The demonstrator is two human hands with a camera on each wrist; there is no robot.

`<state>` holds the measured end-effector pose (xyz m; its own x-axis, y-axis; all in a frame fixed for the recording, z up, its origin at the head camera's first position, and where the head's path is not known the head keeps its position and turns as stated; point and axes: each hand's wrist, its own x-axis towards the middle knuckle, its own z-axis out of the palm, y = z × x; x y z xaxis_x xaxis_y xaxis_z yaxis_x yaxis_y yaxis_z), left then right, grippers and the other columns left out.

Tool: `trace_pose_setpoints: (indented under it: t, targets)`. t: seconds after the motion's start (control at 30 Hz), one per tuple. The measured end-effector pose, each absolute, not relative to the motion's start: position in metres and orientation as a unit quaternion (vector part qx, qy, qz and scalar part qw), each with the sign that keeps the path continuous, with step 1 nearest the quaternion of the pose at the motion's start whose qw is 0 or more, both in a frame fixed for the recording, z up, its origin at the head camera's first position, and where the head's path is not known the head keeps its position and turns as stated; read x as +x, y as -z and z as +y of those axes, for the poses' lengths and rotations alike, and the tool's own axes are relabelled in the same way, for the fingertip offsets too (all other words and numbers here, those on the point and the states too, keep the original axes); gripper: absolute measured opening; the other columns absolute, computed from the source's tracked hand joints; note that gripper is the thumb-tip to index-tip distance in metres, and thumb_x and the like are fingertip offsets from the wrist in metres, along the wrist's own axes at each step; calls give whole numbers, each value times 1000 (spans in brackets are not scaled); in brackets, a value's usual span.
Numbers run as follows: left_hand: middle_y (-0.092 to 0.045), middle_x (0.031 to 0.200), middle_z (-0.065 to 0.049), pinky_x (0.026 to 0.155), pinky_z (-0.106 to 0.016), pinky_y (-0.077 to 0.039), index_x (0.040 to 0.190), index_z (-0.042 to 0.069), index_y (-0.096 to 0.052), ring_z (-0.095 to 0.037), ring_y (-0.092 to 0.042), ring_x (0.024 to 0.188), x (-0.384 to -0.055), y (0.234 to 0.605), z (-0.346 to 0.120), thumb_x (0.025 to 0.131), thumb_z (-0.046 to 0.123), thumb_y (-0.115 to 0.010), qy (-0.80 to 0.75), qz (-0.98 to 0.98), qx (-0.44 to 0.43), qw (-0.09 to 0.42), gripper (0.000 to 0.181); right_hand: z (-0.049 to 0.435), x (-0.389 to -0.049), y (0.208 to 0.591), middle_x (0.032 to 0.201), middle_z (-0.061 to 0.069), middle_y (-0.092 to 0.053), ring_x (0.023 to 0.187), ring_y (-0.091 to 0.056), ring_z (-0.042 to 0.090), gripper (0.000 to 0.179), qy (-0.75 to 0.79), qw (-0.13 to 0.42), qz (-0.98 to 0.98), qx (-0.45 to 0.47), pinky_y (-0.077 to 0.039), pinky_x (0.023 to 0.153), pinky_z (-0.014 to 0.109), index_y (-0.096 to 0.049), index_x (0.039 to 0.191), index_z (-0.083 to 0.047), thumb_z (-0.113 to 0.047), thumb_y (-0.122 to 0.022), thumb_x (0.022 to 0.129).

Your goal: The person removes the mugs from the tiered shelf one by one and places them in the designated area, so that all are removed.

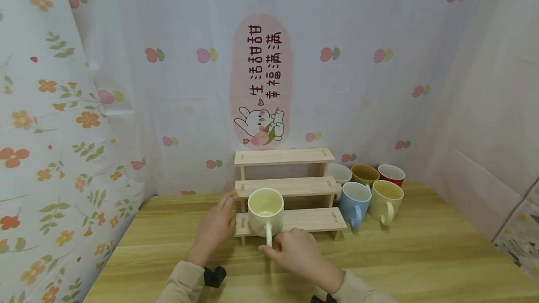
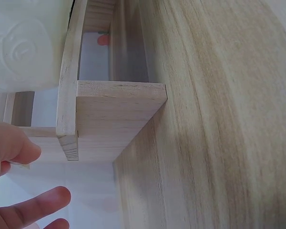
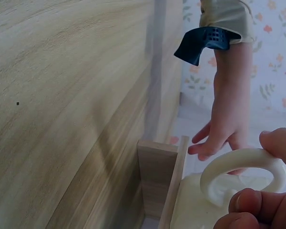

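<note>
A pale cream mug sits upright at the left part of the lowest step of a small three-step wooden shelf, its handle facing me. My right hand holds that handle, thumb on one side and curled fingers on the other. At the shelf's left end is my left hand, its fingers extended and fingertips right at the middle step's end. A raised round pattern shows on the mug's side in the left wrist view.
Right of the shelf stand several mugs: a blue mug, a yellow mug, a brown mug, a red mug and a white mug. A patterned cloth hangs behind the wooden table.
</note>
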<state>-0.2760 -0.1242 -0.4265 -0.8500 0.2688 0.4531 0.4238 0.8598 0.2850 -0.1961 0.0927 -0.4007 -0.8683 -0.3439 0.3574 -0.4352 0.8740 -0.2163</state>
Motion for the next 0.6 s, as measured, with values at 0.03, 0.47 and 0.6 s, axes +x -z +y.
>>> trace_pose_setpoints:
  t: [0.03,0.47,0.6]
  targets:
    - [-43,146,1,48,-21,-35,136,10,-49,-13,-49,66,-276,427,-124,82,7,-69,191,-943,-182,201,57,93,-197,401,43,-17,-21,41,-24,0,55,-146,156,-955,204,-20,38,19,-36,47,-21,-52,-63,84]
    - [-44,145,0,48,-21,-36,134,8,-50,-16,-54,71,-276,427,-123,82,6,-70,198,-940,-182,208,57,106,-200,398,44,-15,-28,41,-28,1,41,-126,172,-959,185,-20,36,19,-40,50,-24,-35,-65,80]
    - [-44,144,0,49,-21,-36,134,8,-50,-16,-53,70,-275,426,-122,81,6,-70,196,-941,-185,207,56,111,-204,400,44,-15,-27,40,-27,1,41,-129,176,-960,174,-19,35,18,-38,49,-23,-30,-65,79]
